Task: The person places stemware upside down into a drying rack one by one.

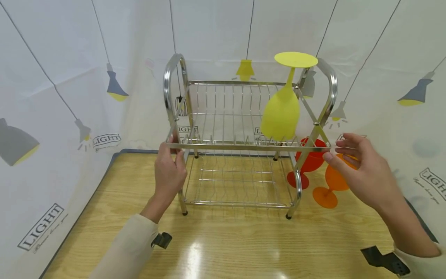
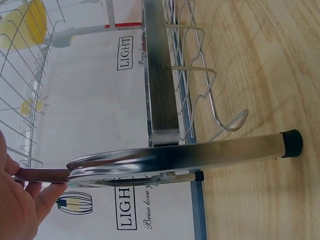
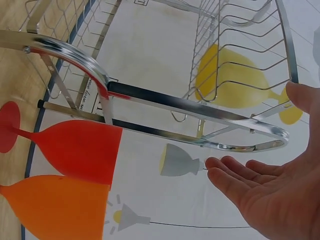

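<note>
A two-tier metal dish rack (image 1: 237, 147) stands on the table before me. My left hand (image 1: 169, 168) grips the left front part of its upper tier; the left wrist view shows thumb and fingers pinching the metal bar (image 2: 42, 175). At the opposite front corner, my right hand (image 1: 369, 174) has its thumb at the shelf's edge, and its other fingers reach out loosely beside the frame. On the upper tier's right end a yellow goblet (image 1: 281, 114) sits upside down, foot upward. Its bowl shows through the wires in the right wrist view.
Right of the rack, a red goblet (image 1: 313, 159) and an orange goblet (image 1: 335, 178) stand upright on the wooden table (image 1: 237, 248), the orange one partly behind my right hand. White sheeting (image 1: 216, 31) printed with lamps surrounds the table at the back and sides.
</note>
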{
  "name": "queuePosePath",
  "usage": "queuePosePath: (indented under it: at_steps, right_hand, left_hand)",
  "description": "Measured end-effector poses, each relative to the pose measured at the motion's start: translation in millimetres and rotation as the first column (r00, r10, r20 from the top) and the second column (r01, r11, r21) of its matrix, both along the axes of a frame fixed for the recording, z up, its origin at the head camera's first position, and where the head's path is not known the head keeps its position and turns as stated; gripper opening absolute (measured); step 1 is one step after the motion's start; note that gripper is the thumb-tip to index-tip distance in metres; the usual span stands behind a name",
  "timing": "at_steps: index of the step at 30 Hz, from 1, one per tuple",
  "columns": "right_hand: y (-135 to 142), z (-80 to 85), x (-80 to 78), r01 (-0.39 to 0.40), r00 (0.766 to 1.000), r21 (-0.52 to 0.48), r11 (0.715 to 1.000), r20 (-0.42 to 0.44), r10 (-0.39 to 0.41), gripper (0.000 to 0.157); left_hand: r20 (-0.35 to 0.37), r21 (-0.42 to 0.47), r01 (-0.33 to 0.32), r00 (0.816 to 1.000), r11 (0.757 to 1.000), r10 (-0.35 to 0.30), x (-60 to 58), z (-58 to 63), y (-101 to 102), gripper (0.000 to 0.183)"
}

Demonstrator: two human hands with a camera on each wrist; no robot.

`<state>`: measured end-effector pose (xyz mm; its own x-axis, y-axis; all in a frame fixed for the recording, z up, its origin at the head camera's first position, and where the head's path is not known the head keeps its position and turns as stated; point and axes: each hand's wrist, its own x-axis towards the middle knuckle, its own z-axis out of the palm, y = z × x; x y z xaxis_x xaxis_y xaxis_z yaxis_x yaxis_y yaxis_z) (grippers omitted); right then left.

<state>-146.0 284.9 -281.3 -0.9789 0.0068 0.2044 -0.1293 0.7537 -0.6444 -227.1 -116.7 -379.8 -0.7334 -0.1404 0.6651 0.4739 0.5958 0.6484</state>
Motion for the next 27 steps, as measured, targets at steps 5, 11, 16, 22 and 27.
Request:
queuePosePath:
  at_steps: [5,11,16,22,27]
  right_hand:
    - [0.3,-7.0,0.4,0.001,1.0,0.02,1.0,0.011,-0.002,0.082]
    - [5.1,-15.8,2.3,0.03,0.999,0.066,0.997,0.037,-0.033,0.086]
    - [9.9,-22.0,-0.5,0.05,0.997,0.087,0.995,0.051,-0.055,0.089]
    - [18.4,-29.0,-6.0,0.07,0.997,0.111,0.991,0.035,-0.074,0.09]
    - [27.8,-37.3,-9.8,0.102,0.994,0.139,0.985,0.014,-0.105,0.091]
  left_hand:
    - [-0.016,0.004,0.005,1.0,1.0,-0.005,0.2,-1.5,-0.4,0.039]
    - [0.013,-0.005,0.008,1.0,1.0,-0.008,-0.2,-1.6,0.6,0.031]
    - [0.009,-0.007,0.007,1.0,1.0,-0.007,0.2,-1.7,0.1,0.03]
    - [-0.006,-0.005,0.005,1.0,1.0,-0.005,1.0,-2.0,-1.0,0.029]
    - [-0.003,0.005,0.012,1.0,1.0,-0.012,0.9,-2.5,-1.4,0.03]
